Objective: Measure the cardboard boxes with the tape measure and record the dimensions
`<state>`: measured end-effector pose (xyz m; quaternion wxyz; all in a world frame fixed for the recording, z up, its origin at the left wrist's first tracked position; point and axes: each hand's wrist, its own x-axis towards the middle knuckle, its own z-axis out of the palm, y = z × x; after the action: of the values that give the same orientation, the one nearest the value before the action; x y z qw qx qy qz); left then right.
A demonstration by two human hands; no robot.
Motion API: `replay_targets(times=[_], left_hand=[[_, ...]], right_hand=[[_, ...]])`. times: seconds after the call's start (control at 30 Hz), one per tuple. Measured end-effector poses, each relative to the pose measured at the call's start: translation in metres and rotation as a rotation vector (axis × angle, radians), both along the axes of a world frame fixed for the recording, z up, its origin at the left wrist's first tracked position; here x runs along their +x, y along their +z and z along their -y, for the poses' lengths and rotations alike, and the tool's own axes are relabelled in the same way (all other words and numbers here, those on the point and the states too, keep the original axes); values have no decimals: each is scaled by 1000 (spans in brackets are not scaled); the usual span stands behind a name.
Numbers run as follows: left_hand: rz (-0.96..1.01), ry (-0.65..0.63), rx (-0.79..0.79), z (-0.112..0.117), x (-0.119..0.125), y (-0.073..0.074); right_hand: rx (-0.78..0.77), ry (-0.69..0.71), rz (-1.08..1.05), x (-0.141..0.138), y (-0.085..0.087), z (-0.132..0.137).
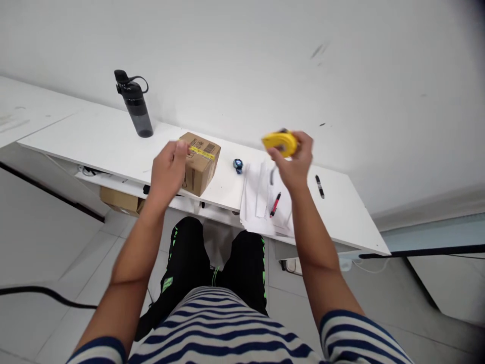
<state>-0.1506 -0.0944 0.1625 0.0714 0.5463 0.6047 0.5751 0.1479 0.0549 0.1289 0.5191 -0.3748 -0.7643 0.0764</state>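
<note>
My left hand (170,169) is closed in a pinch at the left side of a brown cardboard box (197,174). A yellow strip (202,152) crosses the top of the box from beside these fingers; whether they hold it or it lies stuck on the box, I cannot tell. Raised over the desk on the right, my right hand (297,164) grips a yellow tape measure (282,143), slightly blurred by motion. No blade is visible between the tape measure and the box. A blue wristwatch (238,164) lies between the two hands.
White papers (253,202) with a red pen (276,205) overlap the front edge of the white desk (223,194). A black pen (320,186) lies farther right. At the back left stands a dark water bottle (138,111). Another cardboard box (119,199) sits on the lower shelf.
</note>
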Motion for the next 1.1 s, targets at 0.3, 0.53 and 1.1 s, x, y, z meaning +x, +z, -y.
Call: replay_targets(times=[0.3, 0.53, 1.1], left_hand=[[129, -231, -357, -73, -44, 44], [300, -363, -514, -105, -94, 24], [-212, -371, -677, -127, -124, -5]], right_hand=[[96, 461, 162, -165, 63, 6], [11, 421, 152, -139, 38, 9], [-5, 133, 219, -137, 0, 98]])
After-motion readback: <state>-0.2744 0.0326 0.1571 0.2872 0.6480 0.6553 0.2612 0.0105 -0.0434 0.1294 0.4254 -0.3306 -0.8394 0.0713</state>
